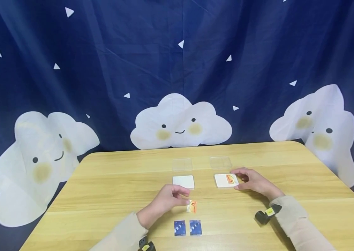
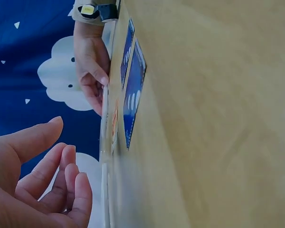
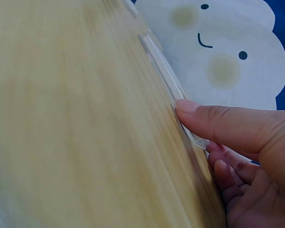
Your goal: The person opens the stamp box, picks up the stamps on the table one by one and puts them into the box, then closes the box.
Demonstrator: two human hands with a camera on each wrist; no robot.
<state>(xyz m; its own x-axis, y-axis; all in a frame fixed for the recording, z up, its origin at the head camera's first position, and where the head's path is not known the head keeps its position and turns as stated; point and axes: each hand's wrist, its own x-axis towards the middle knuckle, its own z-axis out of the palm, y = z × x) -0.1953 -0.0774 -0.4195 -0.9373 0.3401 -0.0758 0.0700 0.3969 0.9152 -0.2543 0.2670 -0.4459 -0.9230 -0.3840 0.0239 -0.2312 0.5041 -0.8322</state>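
My left hand (image 1: 171, 199) is over the middle of the table, fingers loosely bent and the thumb apart from them. In the left wrist view nothing sits between its fingers. In the head view its thumb tip overlaps a small orange-and-white stamp (image 1: 192, 206), which lies on the table. With thumb and fingers, my right hand (image 1: 253, 181) grips the right side of a shallow clear plastic case (image 3: 166, 71). White fills this case, and a second orange stamp (image 1: 231, 179) lies on its right part. Nearer me lie two dark blue stamps (image 1: 180, 228) showing moon shapes, side by side.
Left of the gripped case is another flat case with a white top (image 1: 183, 181). Behind the two, a clear lid (image 1: 182, 164) and a similar clear lid (image 1: 220, 162) lie flat on the wooden table (image 1: 117, 181). A blue curtain (image 1: 151, 55) with clouds hangs at the back.
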